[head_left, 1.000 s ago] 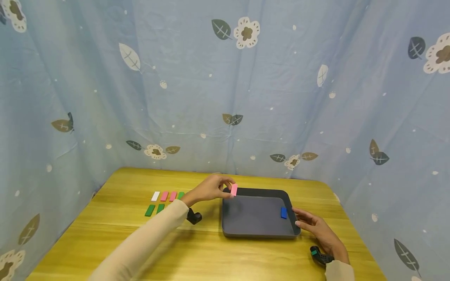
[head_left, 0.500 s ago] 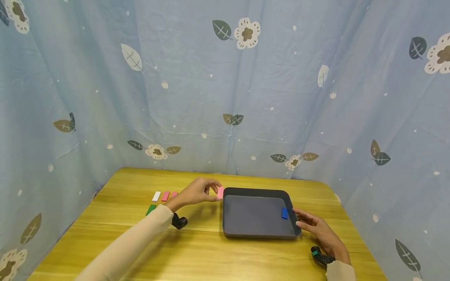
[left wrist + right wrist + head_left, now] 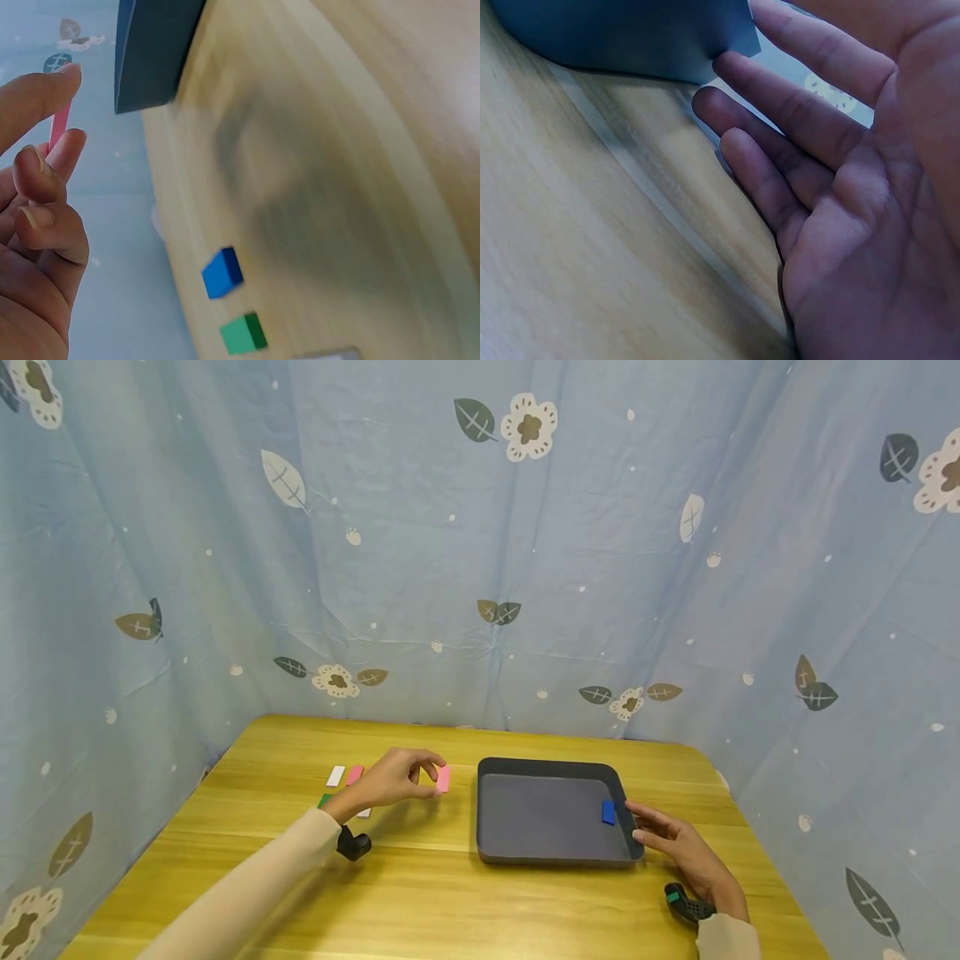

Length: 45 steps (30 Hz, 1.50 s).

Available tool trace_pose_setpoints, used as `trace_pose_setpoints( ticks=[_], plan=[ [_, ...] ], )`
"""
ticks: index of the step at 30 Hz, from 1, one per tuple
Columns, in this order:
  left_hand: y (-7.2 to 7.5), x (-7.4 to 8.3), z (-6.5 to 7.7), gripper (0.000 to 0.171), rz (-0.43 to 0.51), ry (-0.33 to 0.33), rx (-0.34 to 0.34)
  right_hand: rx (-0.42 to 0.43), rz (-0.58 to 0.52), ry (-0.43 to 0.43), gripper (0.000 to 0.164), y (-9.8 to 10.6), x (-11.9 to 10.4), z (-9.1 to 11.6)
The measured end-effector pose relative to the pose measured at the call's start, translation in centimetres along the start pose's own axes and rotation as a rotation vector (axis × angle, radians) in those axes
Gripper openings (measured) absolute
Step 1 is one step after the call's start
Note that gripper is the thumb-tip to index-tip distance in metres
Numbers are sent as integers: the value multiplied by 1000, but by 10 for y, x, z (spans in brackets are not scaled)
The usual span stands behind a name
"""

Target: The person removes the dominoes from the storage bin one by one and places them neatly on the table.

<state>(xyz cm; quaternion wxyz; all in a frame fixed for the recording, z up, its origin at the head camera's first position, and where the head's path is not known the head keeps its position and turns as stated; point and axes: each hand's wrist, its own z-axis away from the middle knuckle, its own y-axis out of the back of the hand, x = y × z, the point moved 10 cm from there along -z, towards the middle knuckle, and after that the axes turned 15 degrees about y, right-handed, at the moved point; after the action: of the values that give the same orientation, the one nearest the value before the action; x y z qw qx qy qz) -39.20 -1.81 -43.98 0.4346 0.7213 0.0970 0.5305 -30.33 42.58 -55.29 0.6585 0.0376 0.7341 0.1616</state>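
My left hand (image 3: 397, 775) pinches a thin pink block (image 3: 443, 779) between thumb and fingertips, above the table to the left of the tray. In the left wrist view, only a narrow edge of that pink block (image 3: 60, 126) shows between the digits. The dark grey tray (image 3: 551, 862) lies on the table with a blue block (image 3: 608, 812) near its right wall. At the tray's right edge, my right hand (image 3: 686, 852) touches it with its fingers extended. The right wrist view shows fingertips (image 3: 731, 66) against the tray's outer wall (image 3: 630, 37).
Left on the table lie a white block (image 3: 335, 776), another pink block (image 3: 355, 774) and a green block (image 3: 325, 800), partly behind the left arm. The left wrist view also shows a blue block (image 3: 223, 273) and a green block (image 3: 241, 334). A patterned curtain (image 3: 487, 543) hangs behind the table.
My left hand has carried the pink block leftward, from over the tray's left rim to above the bare table beside it. The right hand and the tray stay in place.
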Motion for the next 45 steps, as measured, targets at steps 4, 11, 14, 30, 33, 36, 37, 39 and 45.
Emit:
trace_pose_setpoints(
  ticks=[4, 11, 14, 30, 33, 36, 37, 39, 45],
  plan=[
    [0, -11, 7, 38, 0, 12, -9, -3, -3, -19, 61, -1, 1, 2],
    [5, -28, 20, 42, -38, 62, -7, -7, -20, -5, 60, 1, 0, -2],
    [7, -35, 25, 44, -42, 75, -6, -9, -18, -6, 60, 1, 1, -3],
    [13, -65, 39, 39, -108, 75, 24, -4, -15, -5, 61, -2, -4, -1],
    [15, -69, 42, 38, -102, 69, 21, -16, -3, 0, 62, -3, -5, -1],
    [16, -73, 45, 37, -110, 62, 26, -27, 1, 5, 62, -4, -6, -1],
    [16, -75, 45, 37, -115, 66, 29, -29, 3, 7, 62, -4, -7, -1],
    [17, -79, 46, 38, -125, 80, 34, -34, 5, 7, 62, -5, -7, 0],
    [20, -86, 49, 38, -147, 94, 51, -29, 11, 20, 61, -6, -9, 0]
  ],
)
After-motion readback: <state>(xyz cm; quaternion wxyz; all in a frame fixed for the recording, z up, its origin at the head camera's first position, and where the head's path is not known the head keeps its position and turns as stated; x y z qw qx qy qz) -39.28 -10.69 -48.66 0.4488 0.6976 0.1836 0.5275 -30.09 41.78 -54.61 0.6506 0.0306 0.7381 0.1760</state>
